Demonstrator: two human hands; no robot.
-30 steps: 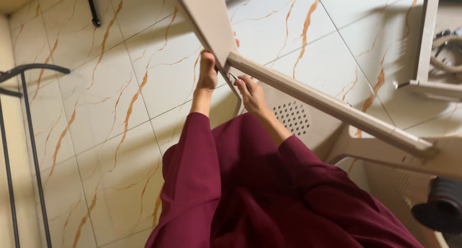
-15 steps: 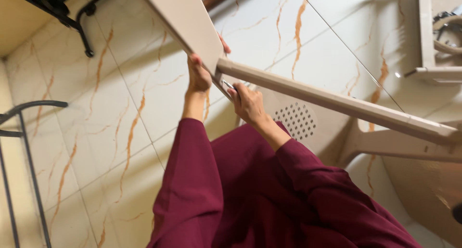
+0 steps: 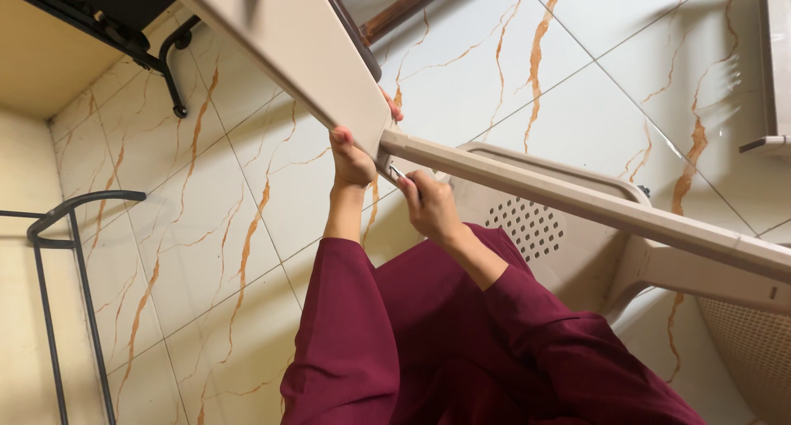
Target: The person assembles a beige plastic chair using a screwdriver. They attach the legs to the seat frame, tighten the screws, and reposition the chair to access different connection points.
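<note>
Both hands have gone up higher and a bit to the left since the earlier picture, and the beige plastic chair (image 3: 313, 70) now fills more of the top.

Fingers of the left hand (image 3: 353, 157) are curled tight around the edge of the chair's flat wide part, right at the corner where the long bar (image 3: 593, 206) joins it. One fingertip peeks over the far side of that edge. Fingers of the right hand (image 3: 428, 206) are pressed together, pinching a small thin metal tool (image 3: 397, 172). The tip of the tool touches the chair at that same corner, just under the bar. What kind of tool it is cannot be told, because it is too small.

The hands are close together, almost touching, with the left one just above the right one. Both arms wear dark red sleeves (image 3: 346, 326).

The chair is tipped over. Its bar slants down to the right from the corner. Below the bar, past the right hand, is a chair part with lots of little round holes (image 3: 527, 227).

Under the chair is a white tile floor (image 3: 206, 227) with orange streaks. Far left of the chair stands a thin black metal frame (image 3: 74, 252). Up left of the chair is a black leg (image 3: 173, 70) of some furniture.
</note>
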